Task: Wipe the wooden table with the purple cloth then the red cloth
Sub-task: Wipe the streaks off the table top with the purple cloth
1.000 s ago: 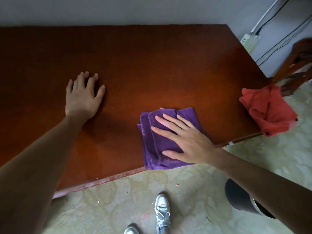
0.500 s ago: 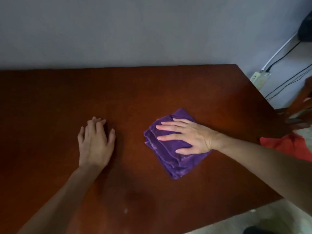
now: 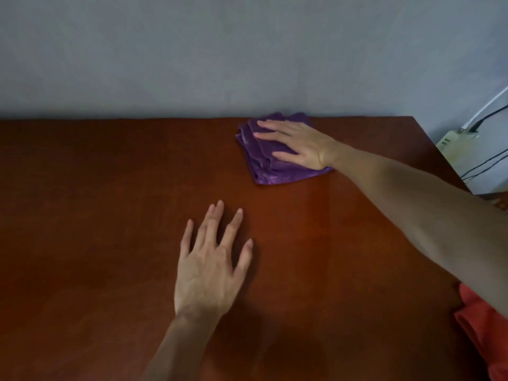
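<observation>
A plain grey-blue wall [image 3: 220, 50] is filling the upper part of the view, running straight behind the far edge of the furniture. At the right, a cream power strip [image 3: 457, 145] is lying against that wall, tilted. A white cable [image 3: 492, 104] is rising from it toward the upper right, and a black cable [image 3: 488, 116] is plugging in beside it. Two thin dark wires [image 3: 486, 163] are trailing off to the right below.

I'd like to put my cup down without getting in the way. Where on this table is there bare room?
The whole left half of the table is bare wood, from the left hand out to the left edge. There is also a bare strip between that hand and the purple cloth. The right side is crowded: the right hand presses on that cloth, and the red cloth lies at the near right.
</observation>
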